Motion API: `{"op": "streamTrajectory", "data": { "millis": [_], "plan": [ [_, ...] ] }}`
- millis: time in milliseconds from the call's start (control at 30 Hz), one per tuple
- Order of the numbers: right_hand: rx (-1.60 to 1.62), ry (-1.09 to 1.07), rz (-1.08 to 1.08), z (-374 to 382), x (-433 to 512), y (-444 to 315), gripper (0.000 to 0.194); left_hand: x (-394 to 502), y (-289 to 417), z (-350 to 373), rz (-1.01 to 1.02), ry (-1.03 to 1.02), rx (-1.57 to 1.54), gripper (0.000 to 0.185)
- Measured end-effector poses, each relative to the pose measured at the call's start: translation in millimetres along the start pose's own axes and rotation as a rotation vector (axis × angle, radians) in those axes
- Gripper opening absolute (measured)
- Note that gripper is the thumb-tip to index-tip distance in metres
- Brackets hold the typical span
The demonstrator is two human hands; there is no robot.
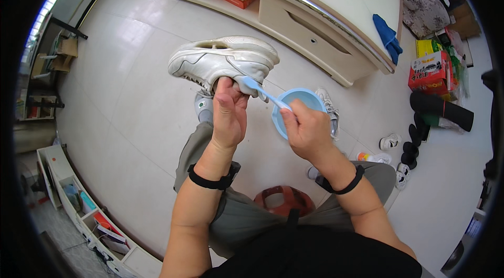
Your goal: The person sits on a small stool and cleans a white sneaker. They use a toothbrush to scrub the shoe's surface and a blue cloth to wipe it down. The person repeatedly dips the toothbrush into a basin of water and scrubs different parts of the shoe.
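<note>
A white sneaker (224, 57) is held up sole-uppermost, its toe towards the left. My left hand (230, 120) supports it with the fingers inside the shoe opening; the fingertips are hidden there. In my right hand (311, 128) is the handle of a light blue brush (269, 96), whose head lies against the heel part of the sneaker. Beneath my right hand a light blue plastic basin (301, 94) stands on the floor; its contents cannot be made out. Another white laced sneaker (328, 107) sits just right of the basin, partly covered by it.
A cream low cabinet (311, 34) crosses the far side, a blue cloth (387, 38) hanging over its corner. Several shoes (390, 141) and a red carton (431, 73) are at the right. A red-brown plastic stool (283, 199) shows between my legs. An open drawer unit (86, 215) is at lower left.
</note>
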State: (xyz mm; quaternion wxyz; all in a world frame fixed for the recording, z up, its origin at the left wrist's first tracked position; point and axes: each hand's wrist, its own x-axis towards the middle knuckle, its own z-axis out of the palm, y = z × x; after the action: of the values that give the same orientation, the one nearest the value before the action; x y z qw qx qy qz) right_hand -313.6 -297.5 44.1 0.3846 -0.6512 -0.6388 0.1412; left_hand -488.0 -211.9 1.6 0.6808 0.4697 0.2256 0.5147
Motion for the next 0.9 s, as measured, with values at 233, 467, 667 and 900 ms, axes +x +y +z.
{"op": "streamTrajectory", "data": {
  "millis": [233, 467, 667, 900],
  "plan": [
    [-0.037, -0.087, -0.003, 8.2, 10.4, 1.9, 0.031, -9.7, -5.5, 3.1, -0.032, -0.136, 0.146, 0.12],
    [-0.025, -0.139, 0.085, -14.2, 11.6, -1.6, 0.028, -3.4, -4.4, 4.3, -0.008, -0.029, 0.0, 0.104],
    [-0.125, -0.11, 0.042, 8.6, 15.3, 8.9, 0.029, -0.4, -0.3, 4.3, -0.101, -0.019, -0.167, 0.084],
    [-0.294, -0.331, 0.499, 15.8, -52.7, 148.8, 0.042, 20.5, 19.5, -27.0, -0.074, 0.183, -0.386, 0.065]
  ]
}}
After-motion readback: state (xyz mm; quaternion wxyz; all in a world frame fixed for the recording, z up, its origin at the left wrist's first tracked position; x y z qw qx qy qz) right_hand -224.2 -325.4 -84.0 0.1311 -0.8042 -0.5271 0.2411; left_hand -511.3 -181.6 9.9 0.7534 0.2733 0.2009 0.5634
